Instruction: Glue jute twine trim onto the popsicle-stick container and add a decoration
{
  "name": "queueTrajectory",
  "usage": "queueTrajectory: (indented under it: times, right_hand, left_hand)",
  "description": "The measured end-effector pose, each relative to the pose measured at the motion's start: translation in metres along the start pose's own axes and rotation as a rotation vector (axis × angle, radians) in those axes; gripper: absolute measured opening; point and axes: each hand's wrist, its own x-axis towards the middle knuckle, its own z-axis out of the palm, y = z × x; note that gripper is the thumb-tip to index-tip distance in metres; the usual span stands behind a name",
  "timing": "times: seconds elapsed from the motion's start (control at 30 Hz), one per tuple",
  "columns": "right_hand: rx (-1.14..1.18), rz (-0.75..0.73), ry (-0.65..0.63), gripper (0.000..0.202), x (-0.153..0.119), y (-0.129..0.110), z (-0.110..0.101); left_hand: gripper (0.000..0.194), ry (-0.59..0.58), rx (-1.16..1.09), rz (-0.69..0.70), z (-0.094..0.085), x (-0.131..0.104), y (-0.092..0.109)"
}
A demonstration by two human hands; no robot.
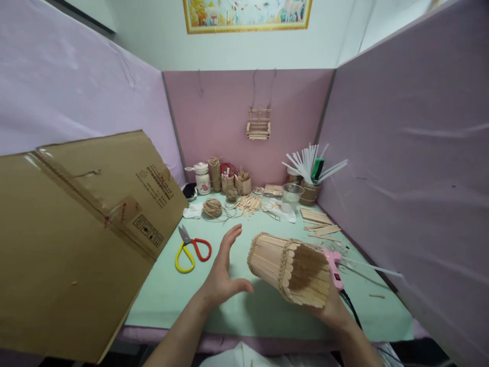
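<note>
A round container made of popsicle sticks (267,257), bound with braided twine bands, is tilted above the table with its open end toward me. My right hand (334,308) holds it from the right and underneath; most of those fingers are hidden behind it. To its left, my left hand (223,278) is open, thumb and fingers spread, apart from the container. Just beyond my right hand is a pink hot glue gun (333,262) with a long glue stick in its back. Scissors (188,244) with one red and one yellow handle lie left of my left hand.
A large cardboard sheet (80,229) leans in on the left. Along the back stand a twine ball (212,207), loose popsicle sticks (249,204), a plastic cup (293,193) and a pot of glue sticks (310,191). A black cord (351,308) trails off the front right edge.
</note>
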Motion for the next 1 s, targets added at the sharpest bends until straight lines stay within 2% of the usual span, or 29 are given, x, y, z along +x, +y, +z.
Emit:
queueTrajectory:
  times: [0.1, 0.23, 0.37, 0.4, 0.47, 0.57, 0.67, 0.8, 0.9, 1.0]
  right_hand:
    - [0.115, 0.003, -0.104, 0.075, -0.003, 0.004, -0.01]
    - [0.187, 0.156, -0.044, 0.053, 0.002, 0.012, -0.01]
    - [0.325, 0.233, -0.064, 0.057, 0.033, 0.006, -0.002]
    - [0.322, 0.232, -0.082, 0.057, 0.044, 0.003, 0.0]
    - [0.336, 0.224, -0.121, 0.058, 0.065, -0.002, 0.004]
    - [0.366, 0.27, -0.167, 0.057, 0.089, -0.007, 0.01]
    - [0.369, 0.415, -0.203, 0.049, 0.1, -0.005, 0.015]
    - [0.348, 0.604, -0.225, 0.042, 0.106, 0.002, 0.022]
    - [0.329, 0.648, -0.215, 0.04, 0.11, 0.007, 0.026]
    - [0.318, 0.652, -0.208, 0.039, 0.115, 0.011, 0.028]
  left_hand:
    - [0.099, -0.104, 0.151, 0.021, -0.002, -0.004, 0.015]
    - [0.101, -0.122, 0.07, -0.094, 0.006, -0.005, 0.022]
    - [0.086, -0.068, 0.006, -0.23, 0.006, 0.007, 0.009]
    - [0.081, -0.083, 0.015, -0.264, 0.003, 0.013, 0.004]
    - [0.083, -0.108, 0.01, -0.311, -0.005, 0.025, -0.006]
    - [0.076, -0.141, -0.115, -0.385, -0.017, 0.043, -0.019]
    - [0.069, -0.097, -0.173, -0.509, -0.024, 0.05, -0.026]
    - [0.058, -0.07, -0.24, -0.62, -0.022, 0.046, -0.028]
    - [0.052, -0.036, -0.255, -0.693, -0.017, 0.043, -0.023]
    - [0.053, 0.049, -0.211, -0.757, -0.016, 0.043, -0.02]
